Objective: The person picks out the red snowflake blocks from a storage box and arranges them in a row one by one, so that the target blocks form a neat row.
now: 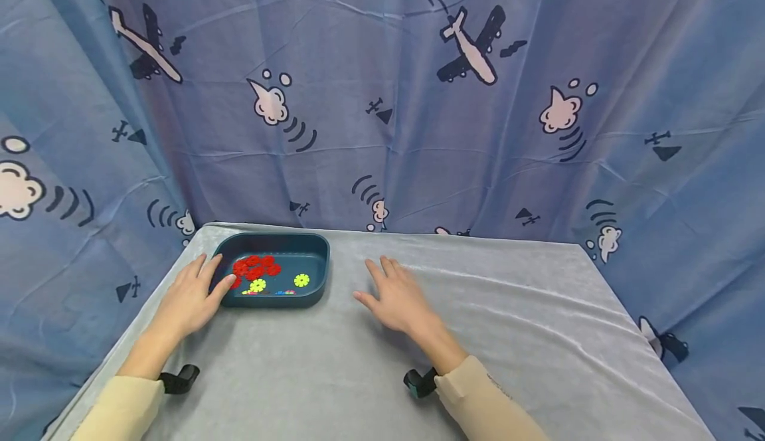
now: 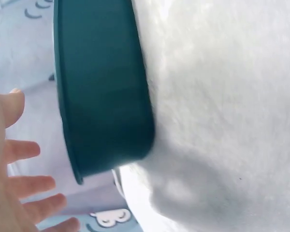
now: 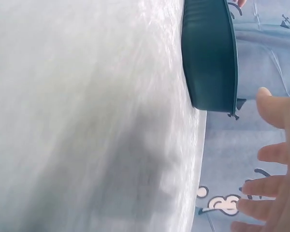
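A dark teal tray (image 1: 319, 295) with rounded corners stands at the back left of the table. Inside it lie a cluster of red flower-shaped pieces (image 1: 254, 268) and several yellow ones, among them a yellow flower-shaped piece (image 1: 301, 280). A few other coloured bits show at its near wall, partly hidden. My left hand (image 1: 192, 298) hovers at the tray's left end with fingers spread; the left wrist view shows it apart from the tray wall (image 2: 104, 96). To the right of the tray, my right hand (image 1: 399, 298) is held above the table, fingers extended, holding nothing.
A grey-white cloth (image 1: 508, 308) with creases on its right side covers the table. Behind and around it hangs a blue curtain (image 1: 335, 42) printed with planes and clouds. Black wrist straps (image 1: 179, 380) sit on both forearms.
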### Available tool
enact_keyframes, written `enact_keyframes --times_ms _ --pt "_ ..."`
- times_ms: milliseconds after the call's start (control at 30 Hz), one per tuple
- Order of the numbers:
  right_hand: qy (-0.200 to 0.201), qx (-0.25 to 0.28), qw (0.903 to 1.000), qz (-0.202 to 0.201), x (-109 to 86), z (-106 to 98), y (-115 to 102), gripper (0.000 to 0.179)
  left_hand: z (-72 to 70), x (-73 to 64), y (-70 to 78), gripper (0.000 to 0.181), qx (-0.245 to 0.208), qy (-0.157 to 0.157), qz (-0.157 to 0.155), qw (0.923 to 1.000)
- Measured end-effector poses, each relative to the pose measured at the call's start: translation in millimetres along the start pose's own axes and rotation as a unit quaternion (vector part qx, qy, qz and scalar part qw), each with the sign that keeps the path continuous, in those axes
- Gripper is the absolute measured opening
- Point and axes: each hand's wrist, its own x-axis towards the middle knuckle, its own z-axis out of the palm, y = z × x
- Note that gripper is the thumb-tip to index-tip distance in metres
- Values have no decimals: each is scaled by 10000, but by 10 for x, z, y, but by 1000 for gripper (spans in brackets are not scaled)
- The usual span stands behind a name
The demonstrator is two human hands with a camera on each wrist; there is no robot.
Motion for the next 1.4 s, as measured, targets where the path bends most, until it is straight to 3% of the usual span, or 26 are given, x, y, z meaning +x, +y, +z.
enact_keyframes --times_ms 200,400,500,700,1000,1133,1267,1400 --pt "15 373 9993 5 153 53 -120 73 36 45 -157 67 -363 36 -184 9992" --pt "22 985 9951 32 304 157 -233 69 89 120 -303 62 -781 339 -132 9963" --pt "24 1263 9920 60 367 209 -289 68 111 155 -349 61 -946 325 -122 9949" --pt "58 1646 9863 -10 471 288 -417 66 163 208 -396 60 -1240 76 -271 9919" --pt "-73 2126 9771 -33 569 378 -563 61 236 213 -437 48 -1662 304 -181 9855" --pt "-135 2312 9728 -8 585 436 -570 59 251 216 -446 45 -2106 149 -194 9773" --pt "-246 2714 9621 136 590 467 -551 59 238 222 -450 45 -2569 -68 -227 9662" --pt "-282 3373 9407 230 609 473 -536 59 199 246 -453 47 -2787 -153 -272 9599"
